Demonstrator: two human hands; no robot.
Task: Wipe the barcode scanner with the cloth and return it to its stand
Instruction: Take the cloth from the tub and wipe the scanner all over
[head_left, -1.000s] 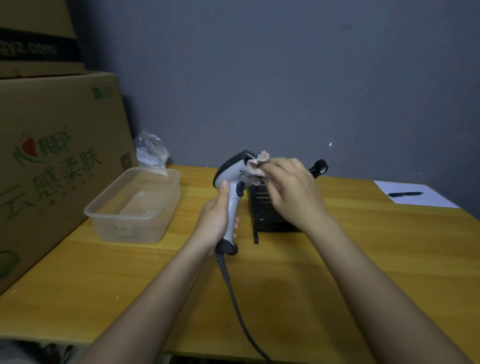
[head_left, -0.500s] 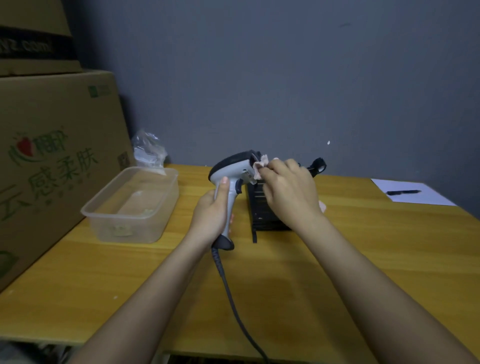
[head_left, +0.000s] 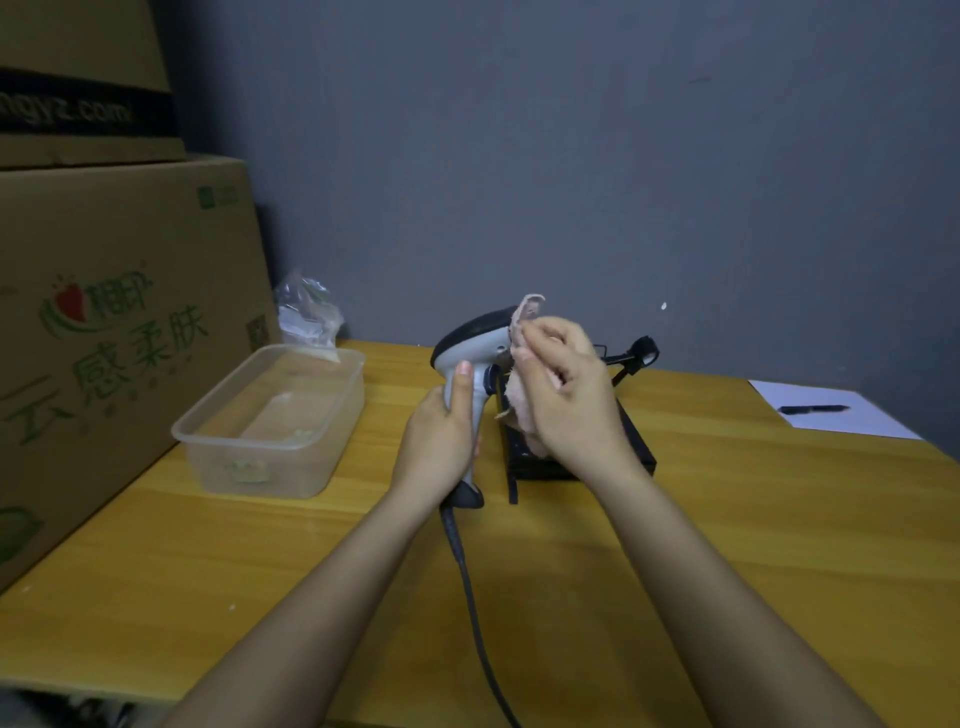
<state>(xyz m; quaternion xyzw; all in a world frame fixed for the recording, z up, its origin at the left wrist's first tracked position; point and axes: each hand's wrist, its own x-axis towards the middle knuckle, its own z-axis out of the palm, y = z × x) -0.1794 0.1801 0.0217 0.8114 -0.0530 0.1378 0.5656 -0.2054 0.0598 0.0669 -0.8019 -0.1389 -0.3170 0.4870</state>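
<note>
My left hand (head_left: 441, 441) grips the grey handle of the barcode scanner (head_left: 475, 338), held upright above the wooden table (head_left: 727, 545). The scanner has a dark head and a dark cable (head_left: 472, 597) trailing toward me. My right hand (head_left: 566, 395) holds a pale pink cloth (head_left: 522, 322) pressed against the front of the scanner head. Behind my right hand stands the black stand (head_left: 636, 358), its base partly hidden and its thin arm and ring showing at the right.
A clear plastic tub (head_left: 270, 421) sits left of the scanner, with a crumpled plastic bag (head_left: 306, 312) behind it. Large cardboard boxes (head_left: 104, 338) fill the left side. A white sheet (head_left: 831, 413) with a black pen (head_left: 813, 409) lies at the far right.
My right hand has shifted the cloth on the scanner head, and more cloth now hangs below the fingers. The scanner has tilted slightly in my left hand.
</note>
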